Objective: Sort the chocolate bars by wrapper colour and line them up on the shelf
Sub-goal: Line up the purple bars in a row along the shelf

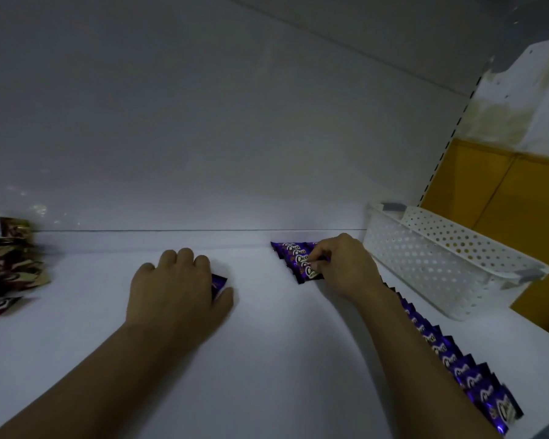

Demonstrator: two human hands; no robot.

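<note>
On the white shelf (267, 350), a row of purple bars (457, 365) is laid overlapping from the back wall toward the front right. One bar at its far end (308, 271) is pinched in the right hand (346, 267), the grip closed tight. A loose purple bar (219, 282) is covered by the left hand (178, 289), whose grip is curled over it. A heap of gold and red bars (10, 264) is seen at far left, and a white basket (441, 258) at the right.

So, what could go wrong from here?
The right hand pinches one bar in the short leaning row of purple-wrapped chocolate bars; a nudge could topple its neighbours. Its forearm lies right beside the long row of purple bars and might sweep some askew. The left hand holds a spare purple bar, mostly hidden under the palm, which could slip out.
</note>
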